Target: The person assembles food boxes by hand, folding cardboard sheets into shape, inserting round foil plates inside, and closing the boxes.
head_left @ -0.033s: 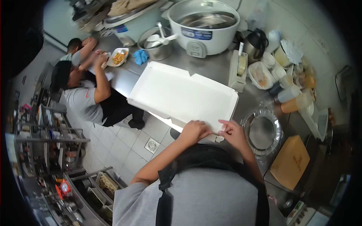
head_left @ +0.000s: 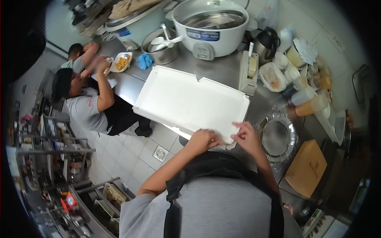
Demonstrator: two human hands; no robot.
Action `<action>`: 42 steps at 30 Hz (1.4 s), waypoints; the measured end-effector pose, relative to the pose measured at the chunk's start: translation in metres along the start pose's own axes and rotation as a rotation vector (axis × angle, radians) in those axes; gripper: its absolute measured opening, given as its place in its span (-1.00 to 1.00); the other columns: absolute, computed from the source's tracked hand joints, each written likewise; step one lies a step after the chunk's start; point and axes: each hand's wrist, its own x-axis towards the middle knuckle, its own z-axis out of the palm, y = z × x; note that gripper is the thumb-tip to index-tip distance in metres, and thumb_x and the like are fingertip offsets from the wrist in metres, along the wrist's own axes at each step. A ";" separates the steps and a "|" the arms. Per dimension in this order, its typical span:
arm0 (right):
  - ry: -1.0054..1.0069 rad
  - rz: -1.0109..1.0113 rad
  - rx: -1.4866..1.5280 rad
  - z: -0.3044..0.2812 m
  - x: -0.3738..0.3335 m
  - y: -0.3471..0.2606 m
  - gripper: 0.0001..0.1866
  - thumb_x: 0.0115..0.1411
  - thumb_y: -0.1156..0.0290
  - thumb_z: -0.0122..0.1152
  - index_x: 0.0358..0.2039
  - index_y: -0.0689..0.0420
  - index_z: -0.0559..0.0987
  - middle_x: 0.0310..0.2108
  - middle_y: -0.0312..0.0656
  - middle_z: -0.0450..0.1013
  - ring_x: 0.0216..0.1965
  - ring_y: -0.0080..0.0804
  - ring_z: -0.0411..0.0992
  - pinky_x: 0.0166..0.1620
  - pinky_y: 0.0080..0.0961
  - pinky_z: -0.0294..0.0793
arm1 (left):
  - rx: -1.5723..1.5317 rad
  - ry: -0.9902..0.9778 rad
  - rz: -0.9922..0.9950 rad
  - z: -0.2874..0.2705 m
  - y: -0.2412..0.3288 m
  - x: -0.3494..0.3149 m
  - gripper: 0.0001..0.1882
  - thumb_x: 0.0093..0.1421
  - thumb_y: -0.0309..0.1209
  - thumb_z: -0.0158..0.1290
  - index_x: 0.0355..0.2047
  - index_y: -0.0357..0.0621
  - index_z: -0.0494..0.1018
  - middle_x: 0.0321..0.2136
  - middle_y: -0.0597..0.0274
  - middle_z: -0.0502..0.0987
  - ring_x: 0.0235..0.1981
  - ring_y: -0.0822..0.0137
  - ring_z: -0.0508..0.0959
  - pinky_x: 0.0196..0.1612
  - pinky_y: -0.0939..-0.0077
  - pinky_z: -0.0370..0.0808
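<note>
A shallow white cardboard box (head_left: 186, 101) with raised side walls lies open and slanted on the steel counter, its near edge toward my body. My left hand (head_left: 204, 139) is closed on the near wall, close to the right-hand corner, with its fingertips over the edge. At that corner my right hand (head_left: 248, 137) has its index finger and thumb apart. Its thumb is beside the corner fold; whether it touches the cardboard I cannot tell. The box's underside is hidden.
Behind the box stand a large rice cooker (head_left: 210, 33) and a steel pot (head_left: 160, 51) with white scoops. Foil trays (head_left: 276, 137) and a brown box (head_left: 306, 168) lie at right. Squeeze bottles (head_left: 311, 105) stand beyond. At left, a co-worker (head_left: 89, 105) is near a food tray (head_left: 120, 62).
My right hand has shifted slightly upward at the corner, its finger and thumb a little farther apart. My left hand stays on the near wall.
</note>
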 end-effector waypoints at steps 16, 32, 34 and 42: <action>0.461 -0.022 0.000 -0.007 0.111 0.082 -0.17 -0.11 0.76 0.23 0.24 0.01 0.31 -0.02 -0.08 0.29 -0.28 -0.39 0.43 -0.20 -0.50 0.53 | 0.350 0.168 0.303 -0.002 -0.035 0.201 -0.39 -0.10 -0.30 0.29 0.01 -0.02 0.39 -0.14 0.11 0.37 -0.07 0.06 0.38 -0.04 0.17 0.36; 0.452 -0.108 0.040 -0.014 0.094 0.033 -0.62 0.33 0.43 0.02 0.14 0.23 0.39 -0.08 -0.05 0.49 -0.10 -0.42 0.45 -0.08 -0.51 0.45 | 0.048 0.175 0.413 -0.030 -0.008 0.192 -0.86 0.06 -0.35 0.09 -0.32 0.12 0.50 -0.41 0.27 0.42 -0.32 0.22 0.51 -0.18 0.26 0.34; 0.377 0.018 0.043 -0.021 0.095 0.034 -0.66 0.34 0.38 0.04 0.06 0.27 0.46 -0.14 -0.05 0.53 -0.13 -0.43 0.47 -0.05 -0.50 0.44 | 0.064 0.181 0.421 -0.035 -0.007 0.189 -0.87 0.07 -0.34 0.08 -0.32 0.11 0.50 -0.41 0.27 0.42 -0.31 0.23 0.52 -0.20 0.27 0.34; 0.430 -0.183 -0.114 -0.016 0.074 0.043 -0.71 0.36 0.32 -0.01 -0.06 0.23 0.54 -0.18 -0.08 0.57 -0.21 -0.38 0.53 -0.10 -0.45 0.47 | 0.073 0.208 0.422 -0.036 -0.005 0.161 -0.82 0.08 -0.36 0.07 -0.26 0.10 0.46 -0.37 0.26 0.46 -0.26 0.18 0.53 -0.08 0.20 0.36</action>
